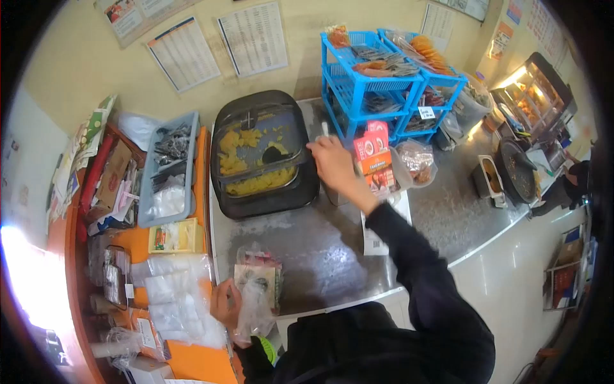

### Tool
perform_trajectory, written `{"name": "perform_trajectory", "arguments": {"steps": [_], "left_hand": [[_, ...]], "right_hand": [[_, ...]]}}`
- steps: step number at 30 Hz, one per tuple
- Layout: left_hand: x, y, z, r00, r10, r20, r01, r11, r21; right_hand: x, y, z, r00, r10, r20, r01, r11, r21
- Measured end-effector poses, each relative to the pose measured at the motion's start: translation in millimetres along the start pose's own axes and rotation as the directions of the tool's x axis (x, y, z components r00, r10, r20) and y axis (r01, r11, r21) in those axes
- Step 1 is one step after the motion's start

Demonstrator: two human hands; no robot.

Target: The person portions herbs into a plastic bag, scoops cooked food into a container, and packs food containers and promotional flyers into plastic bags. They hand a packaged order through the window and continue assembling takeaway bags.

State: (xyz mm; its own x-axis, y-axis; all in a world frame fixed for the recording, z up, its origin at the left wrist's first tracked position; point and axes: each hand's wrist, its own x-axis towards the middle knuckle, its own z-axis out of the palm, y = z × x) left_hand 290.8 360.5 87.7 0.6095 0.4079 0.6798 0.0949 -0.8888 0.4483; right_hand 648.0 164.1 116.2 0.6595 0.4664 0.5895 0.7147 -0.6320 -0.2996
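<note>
My left hand (226,305) is at the counter's near left edge, its fingers curled against a clear plastic bag (254,308). Inside or under the bag shows a printed packet, hard to make out. My right hand (335,164) reaches to the right rim of a black food tray (224,206), fingers bent together; what they grip is hidden. Just beyond them a pale handle end (325,128) sticks up. Yellow mashed food (246,144) fills part of the tray under what looks like a clear lid, with a black spoon (274,154) in it.
Blue stacked racks (374,83) with packets stand at the back. Beside my right forearm are orange boxes (377,168) and a bagged item (417,159). At left lie a grey-blue bin (191,168) and plastic bags (173,285). A dark pan (517,171) and another person (566,189) are far right.
</note>
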Motion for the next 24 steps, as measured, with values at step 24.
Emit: {"name": "perform_trajectory", "arguments": {"steps": [24], "left_hand": [[-48, 173, 196, 0.782, 0.256, 0.568, 0.081, 0.862, -0.5]], "right_hand": [[-5, 50, -203, 0.823, -0.191, -0.535, 0.205, 0.978, -0.033]]}}
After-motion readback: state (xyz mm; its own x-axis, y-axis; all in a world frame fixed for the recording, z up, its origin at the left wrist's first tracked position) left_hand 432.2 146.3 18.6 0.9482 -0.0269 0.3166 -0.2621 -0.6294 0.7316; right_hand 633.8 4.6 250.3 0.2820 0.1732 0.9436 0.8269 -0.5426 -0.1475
